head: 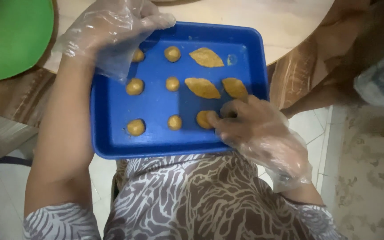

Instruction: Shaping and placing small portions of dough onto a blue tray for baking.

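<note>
My left hand [112, 31] grips the far corner of the blue tray [112, 111]. My right hand [250, 126] presses its fingertips [214, 121] onto a dough piece [203, 119], fingers curled together.

Person wearing loose, clear plastic gloves on the left hand [112, 29] and right hand [254, 129], and wearing a short-sleeved garment [201, 200] patterned in brown and white wavy stripes.

Bare tray [156, 104] floor between dough balls [173, 83]; leaf-shaped pieces [202, 87] crowd right side.
</note>
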